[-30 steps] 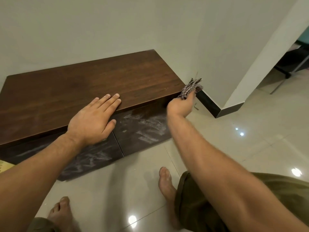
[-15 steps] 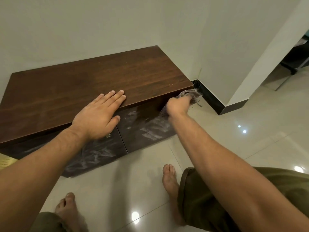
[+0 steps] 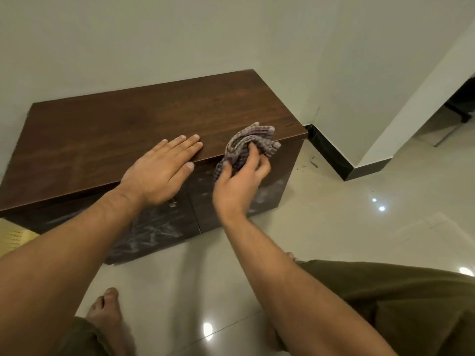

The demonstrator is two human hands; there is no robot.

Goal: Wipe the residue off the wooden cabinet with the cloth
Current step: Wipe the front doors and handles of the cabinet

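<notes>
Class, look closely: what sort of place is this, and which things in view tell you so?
Probably a room in a home: a low wooden cabinet against a plain wall, glossy floor tiles with dark skirting, and a barefoot person.

There are no words, numbers, labels or signs here that can be read. A yellow thing (image 3: 11,237) at the left edge, beside the cabinet (image 3: 128,140), has rows of tiny dark marks on it, but they are too small and blurry to tell if they are letters.
</notes>
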